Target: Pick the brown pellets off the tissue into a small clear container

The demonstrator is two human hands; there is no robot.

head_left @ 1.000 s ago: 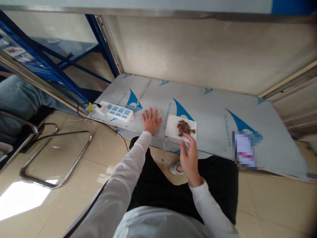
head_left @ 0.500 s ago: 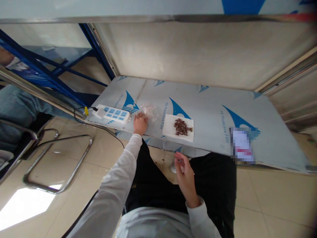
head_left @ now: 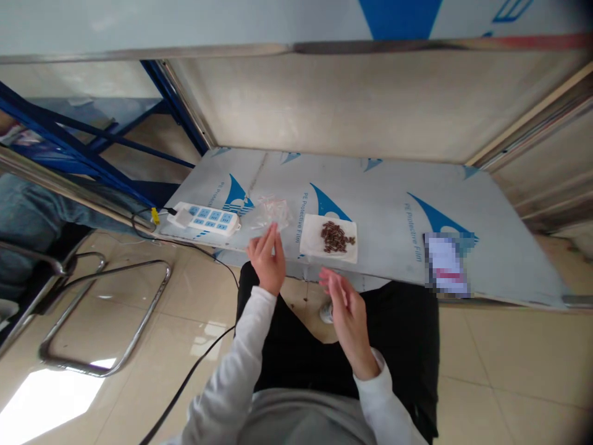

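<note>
My left hand (head_left: 269,261) hovers over the front edge of the shelf, just in front of a clear plastic bag (head_left: 273,212) with small pale pinkish pieces in it. Thumb and fingertips are pinched together; whatever they hold is too small to make out. Above my lap, my right hand (head_left: 346,304) has its fingers bent in toward the thumb, and I cannot make out what is between them. Between and beyond the hands, a heap of small dark brown rod-shaped pieces (head_left: 334,237) lies on a white square sheet (head_left: 311,242).
Left of the bag lies a white power strip (head_left: 208,217) with a black cable plugged in. A pixelated flat object (head_left: 445,264) rests at the right front of the film-covered shelf (head_left: 380,198). An upper shelf (head_left: 185,28) overhangs. A metal-framed chair (head_left: 106,315) and a seated person's leg are at left.
My left hand has lifted off the plastic bag and come back toward me and slightly right, its fingers pinched. My right hand stays over my lap, its fingers slightly shifted. The view has tilted a little.
</note>
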